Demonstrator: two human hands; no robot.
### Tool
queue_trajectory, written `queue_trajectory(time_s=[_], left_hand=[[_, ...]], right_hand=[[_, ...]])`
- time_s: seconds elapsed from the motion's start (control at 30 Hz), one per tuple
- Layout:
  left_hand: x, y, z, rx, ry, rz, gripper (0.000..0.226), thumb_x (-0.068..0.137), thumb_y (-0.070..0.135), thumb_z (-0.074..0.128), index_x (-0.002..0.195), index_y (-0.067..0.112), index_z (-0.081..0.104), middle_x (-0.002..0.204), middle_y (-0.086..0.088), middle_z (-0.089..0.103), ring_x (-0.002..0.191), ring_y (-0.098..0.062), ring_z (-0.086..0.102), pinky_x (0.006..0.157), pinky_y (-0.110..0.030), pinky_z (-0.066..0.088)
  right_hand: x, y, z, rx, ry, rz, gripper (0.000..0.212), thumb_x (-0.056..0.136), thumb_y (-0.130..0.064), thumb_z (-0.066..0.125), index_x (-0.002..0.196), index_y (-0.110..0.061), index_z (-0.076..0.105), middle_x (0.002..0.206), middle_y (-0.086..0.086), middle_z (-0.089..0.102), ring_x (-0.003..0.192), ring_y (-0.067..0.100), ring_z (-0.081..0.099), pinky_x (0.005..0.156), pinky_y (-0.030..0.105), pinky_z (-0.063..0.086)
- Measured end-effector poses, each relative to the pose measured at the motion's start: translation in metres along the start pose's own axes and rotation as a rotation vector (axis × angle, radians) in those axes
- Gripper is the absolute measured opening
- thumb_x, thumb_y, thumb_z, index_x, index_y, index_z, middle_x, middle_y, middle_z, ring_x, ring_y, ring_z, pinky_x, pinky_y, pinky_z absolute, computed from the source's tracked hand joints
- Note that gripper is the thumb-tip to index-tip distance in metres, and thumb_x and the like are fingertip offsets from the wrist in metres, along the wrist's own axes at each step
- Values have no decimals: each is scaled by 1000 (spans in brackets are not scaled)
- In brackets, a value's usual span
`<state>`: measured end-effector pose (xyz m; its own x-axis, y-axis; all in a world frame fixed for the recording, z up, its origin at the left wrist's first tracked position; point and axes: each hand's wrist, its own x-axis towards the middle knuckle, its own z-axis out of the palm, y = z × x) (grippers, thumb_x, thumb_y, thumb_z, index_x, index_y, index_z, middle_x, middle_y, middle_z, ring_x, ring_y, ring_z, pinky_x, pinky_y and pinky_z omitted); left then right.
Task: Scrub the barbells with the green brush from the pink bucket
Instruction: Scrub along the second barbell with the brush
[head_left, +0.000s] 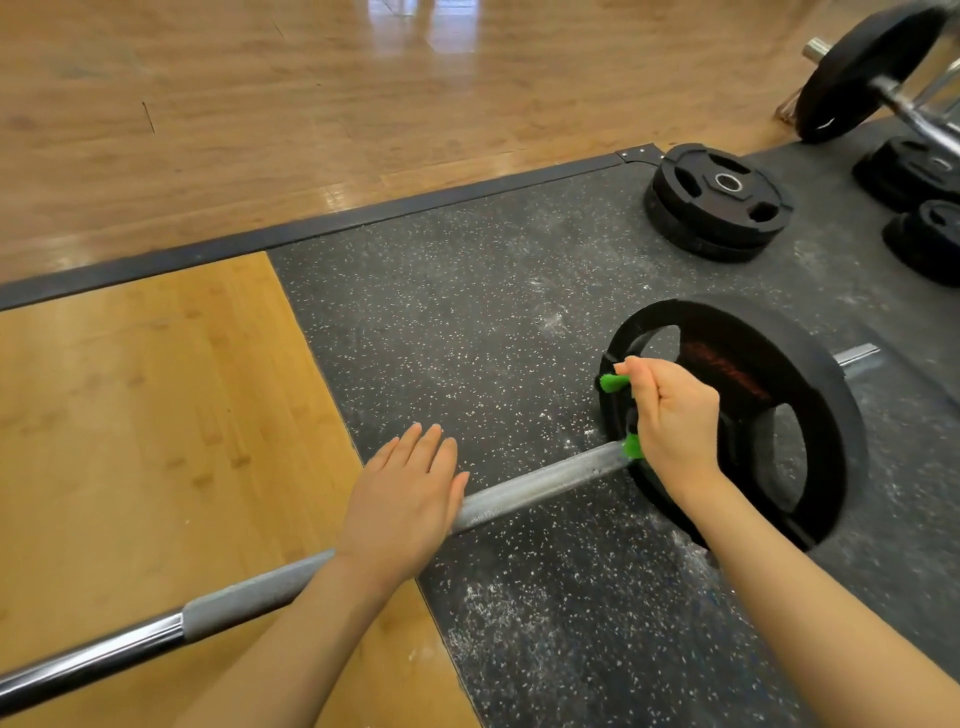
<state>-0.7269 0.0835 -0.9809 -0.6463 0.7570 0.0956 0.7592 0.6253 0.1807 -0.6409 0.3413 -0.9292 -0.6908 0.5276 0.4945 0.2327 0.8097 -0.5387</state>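
Right hand: fingers curled tight round the green brush, thumb side uppermost. Brush mostly hidden in the fist; one green end pokes out above the forefinger, another green bit shows below the hand, right at the bar. That lower end touches the barbell shaft just where it meets the plate.

Left hand: fingers straight and together, palm down, laid flat over the shaft. Holds nothing; presses or rests on the bar, cannot tell which.

Barbell runs from lower left to upper right across the floor. Shaft knurled and dull grey under both hands, smooth and shiny near the lower left edge. Black weight plate with grip cut-outs stands on edge at the right end, just behind the right hand; the bar's sleeve end sticks out beyond it.

Underfoot: black speckled rubber mat with white dusty smears, beside a yellow wooden platform panel. Dark border strip edges both. Beyond it, glossy wood floor.

Upper right: stack of black plates lying flat on the mat. Further right, more flat plates, partly cut off. Second loaded barbell at the top right corner.

Pink bucket not in view.
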Motion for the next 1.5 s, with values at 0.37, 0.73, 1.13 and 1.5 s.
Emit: queue_trajectory(time_s=[0.37, 0.73, 1.13, 1.5], left_hand=[[41, -33, -5, 51, 24, -22, 51, 94, 36, 31, 106, 4, 69, 111, -16, 69, 104, -34, 66, 84, -44, 54], [80, -62, -6, 77, 23, -62, 52, 95, 38, 28, 106, 5, 67, 111, -15, 68, 106, -35, 65, 87, -44, 53], [119, -92, -10, 83, 75, -94, 49, 94, 36, 28, 98, 7, 67, 102, -11, 70, 98, -30, 66, 83, -40, 53], [139, -108, -7, 71, 84, -132, 55, 96, 41, 24, 108, 5, 64, 113, -13, 67, 108, -33, 63, 86, -44, 52]], right_hand=[[17, -9, 16, 38, -10, -44, 46, 99, -33, 41, 82, -4, 72, 74, 9, 69, 73, 24, 65, 69, 45, 53], [26, -7, 40, 59, -7, -97, 36, 99, -25, 42, 90, -7, 72, 83, -7, 65, 80, 5, 59, 76, 26, 49], [40, -3, 114, -61, -21, -387, 33, 98, -23, 48, 95, -1, 73, 97, 8, 72, 97, 23, 64, 100, 22, 39], [64, -10, 173, -140, -39, -399, 51, 105, -34, 35, 72, -10, 66, 70, -2, 63, 64, 21, 57, 58, 40, 47]])
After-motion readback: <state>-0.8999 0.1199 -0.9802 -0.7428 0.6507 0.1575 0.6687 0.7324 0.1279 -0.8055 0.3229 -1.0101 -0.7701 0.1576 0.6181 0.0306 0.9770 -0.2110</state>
